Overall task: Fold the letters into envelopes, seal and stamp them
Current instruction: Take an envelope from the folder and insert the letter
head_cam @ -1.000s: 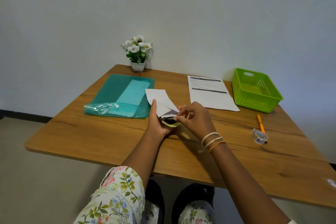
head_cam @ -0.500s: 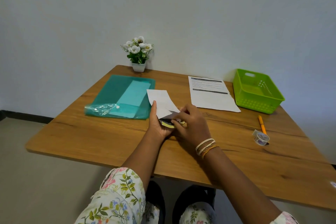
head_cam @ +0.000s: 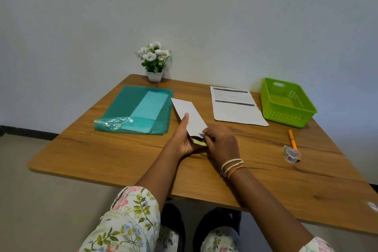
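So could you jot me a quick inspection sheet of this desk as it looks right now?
Surface: wooden table, flat and dry.
Job's things: white envelope held at the middle, open end toward the person, something yellow at its mouth; printed letter lying flat; tape roll beside an orange pen.
Clutter: teal plastic folder with paper inside; green basket; potted white flowers.
Grips: left hand holds the envelope from underneath, thumb on top; right hand works at its open end.
Cables: nothing seen.
Surroundings: plain pale wall; the person's floral sleeves and knees below the table edge.
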A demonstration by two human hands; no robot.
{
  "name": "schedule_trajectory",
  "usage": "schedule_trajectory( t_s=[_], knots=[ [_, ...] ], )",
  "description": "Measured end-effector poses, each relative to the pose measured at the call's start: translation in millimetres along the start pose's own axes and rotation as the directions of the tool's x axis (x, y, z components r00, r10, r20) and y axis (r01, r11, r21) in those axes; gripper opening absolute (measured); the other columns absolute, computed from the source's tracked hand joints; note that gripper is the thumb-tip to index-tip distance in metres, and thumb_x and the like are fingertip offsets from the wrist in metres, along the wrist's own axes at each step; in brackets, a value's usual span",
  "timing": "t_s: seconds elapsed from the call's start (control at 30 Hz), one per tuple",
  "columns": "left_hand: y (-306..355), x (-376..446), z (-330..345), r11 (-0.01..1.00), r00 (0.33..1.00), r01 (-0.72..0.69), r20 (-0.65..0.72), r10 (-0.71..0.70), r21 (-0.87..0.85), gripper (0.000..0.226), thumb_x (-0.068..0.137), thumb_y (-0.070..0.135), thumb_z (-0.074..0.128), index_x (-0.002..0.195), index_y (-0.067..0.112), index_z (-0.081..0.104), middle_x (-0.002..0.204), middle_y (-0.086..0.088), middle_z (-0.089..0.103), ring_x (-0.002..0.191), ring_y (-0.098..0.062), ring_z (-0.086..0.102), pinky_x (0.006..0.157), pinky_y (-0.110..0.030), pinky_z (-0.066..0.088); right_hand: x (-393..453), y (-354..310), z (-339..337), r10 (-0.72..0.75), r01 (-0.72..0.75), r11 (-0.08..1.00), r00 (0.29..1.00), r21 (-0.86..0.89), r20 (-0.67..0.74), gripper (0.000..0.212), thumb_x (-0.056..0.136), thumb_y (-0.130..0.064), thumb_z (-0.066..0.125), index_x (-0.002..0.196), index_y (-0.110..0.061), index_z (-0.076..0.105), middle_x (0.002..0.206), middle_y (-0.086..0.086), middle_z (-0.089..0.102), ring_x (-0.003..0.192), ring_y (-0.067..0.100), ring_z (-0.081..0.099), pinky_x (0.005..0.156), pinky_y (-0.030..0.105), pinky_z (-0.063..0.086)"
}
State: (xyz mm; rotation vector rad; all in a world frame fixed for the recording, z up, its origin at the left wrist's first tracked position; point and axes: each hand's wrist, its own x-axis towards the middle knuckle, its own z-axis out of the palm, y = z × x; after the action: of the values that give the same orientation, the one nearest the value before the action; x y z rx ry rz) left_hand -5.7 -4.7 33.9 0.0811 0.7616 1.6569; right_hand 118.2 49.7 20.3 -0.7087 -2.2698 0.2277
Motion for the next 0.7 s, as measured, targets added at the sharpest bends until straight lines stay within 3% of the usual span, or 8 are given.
schedule_trajectory(
  t_s=[0.1,0.13,0.2,0.23,0.3,0.43,0.57,0.7],
  knots=[
    [1.5,7.7,-0.3,0.954,0.981,-0.094,-0.136,0.137,0.283,0.035,0.096,0.022,0.057,0.122,0.0,0.051,0.108,-0.02,0.068,0.093,-0.031,0.067,0.071,-0.041,0.059,-5.3,8.7,-3.7,0.011,-0.011,1.0,1.0,-0.027,-0.01,0.013,0.078,-0.014,0.072,0.091,-0.017,0.073,0.089,0.002,0.071,0.083,0.018,0.063,0.063,0.029,0.054],
    [3.8,9.1,-1.3,0.88,0.952,-0.124,-0.196,0.237,0.458,0.037,0.094,0.016,0.059,0.126,0.0,0.05,0.117,-0.018,0.065,0.098,-0.03,0.067,0.075,-0.04,0.058,-6.7,10.9,-4.5,-0.007,0.007,0.999,1.0,-0.034,-0.004,0.013,0.078,-0.014,0.072,0.09,-0.017,0.074,0.089,0.001,0.072,0.083,0.018,0.063,0.063,0.03,0.054],
    [8.6,9.6,-6.0,0.604,0.861,-0.116,-0.223,0.458,0.789,0.046,0.089,0.01,0.063,0.133,0.005,0.047,0.13,-0.013,0.059,0.109,-0.027,0.061,0.085,-0.038,0.055,-9.4,14.4,-5.6,-0.056,0.057,0.998,0.998,-0.038,0.026,0.011,0.079,-0.02,0.073,0.09,-0.019,0.075,0.09,-0.001,0.073,0.085,0.017,0.061,0.067,0.033,0.053],
    [10.6,8.2,-9.0,0.487,0.819,-0.102,-0.205,0.537,0.867,0.052,0.087,0.009,0.064,0.136,0.009,0.044,0.135,-0.01,0.055,0.116,-0.026,0.057,0.089,-0.037,0.052,-10.8,15.3,-5.7,-0.067,0.069,0.997,0.996,-0.029,0.061,0.012,0.08,-0.026,0.072,0.091,-0.021,0.075,0.092,-0.003,0.072,0.087,0.015,0.059,0.069,0.033,0.053],
    [13.0,7.6,-16.5,0.405,0.778,-0.135,-0.156,0.608,0.904,0.063,0.085,0.005,0.067,0.14,0.013,0.038,0.141,-0.007,0.048,0.127,-0.025,0.048,0.096,-0.036,0.047,-15.5,16.0,-5.3,-0.043,0.038,0.999,0.985,0.037,0.169,0.027,0.08,-0.043,0.069,0.099,-0.024,0.073,0.101,-0.008,0.071,0.094,0.01,0.057,0.077,0.03,0.052],
    [15.0,14.5,-26.9,0.403,0.792,-0.141,-0.141,0.594,0.904,0.069,0.084,0.005,0.069,0.143,0.02,0.037,0.149,-0.004,0.04,0.132,-0.024,0.043,0.098,-0.035,0.048,-25.5,18.7,-7.9,-0.028,-0.039,0.982,0.937,0.185,0.349,0.055,0.073,-0.053,0.071,0.121,-0.027,0.064,0.123,-0.009,0.063,0.111,0.006,0.055,0.091,0.024,0.051],
    [14.6,15.2,-24.6,0.305,0.792,-0.122,-0.093,0.604,0.945,0.049,0.089,0.015,0.066,0.135,0.017,0.05,0.143,-0.004,0.046,0.126,-0.021,0.046,0.098,-0.031,0.046,-23.9,25.0,-9.9,-0.036,0.003,0.992,0.964,0.125,0.265,0.031,0.083,-0.033,0.069,0.113,-0.024,0.069,0.115,-0.005,0.069,0.105,0.01,0.062,0.09,0.027,0.052],
    [6.5,1.2,-26.5,0.004,0.706,-0.126,0.087,0.703,0.992,0.034,0.094,0.024,0.059,0.127,0.016,0.06,0.139,-0.007,0.047,0.124,-0.021,0.047,0.101,-0.029,0.039,-21.3,28.0,-8.1,-0.047,0.024,0.995,0.97,0.099,0.24,0.021,0.089,-0.028,0.063,0.107,-0.021,0.071,0.108,-0.002,0.072,0.099,0.013,0.063,0.085,0.029,0.053]
  ],
)
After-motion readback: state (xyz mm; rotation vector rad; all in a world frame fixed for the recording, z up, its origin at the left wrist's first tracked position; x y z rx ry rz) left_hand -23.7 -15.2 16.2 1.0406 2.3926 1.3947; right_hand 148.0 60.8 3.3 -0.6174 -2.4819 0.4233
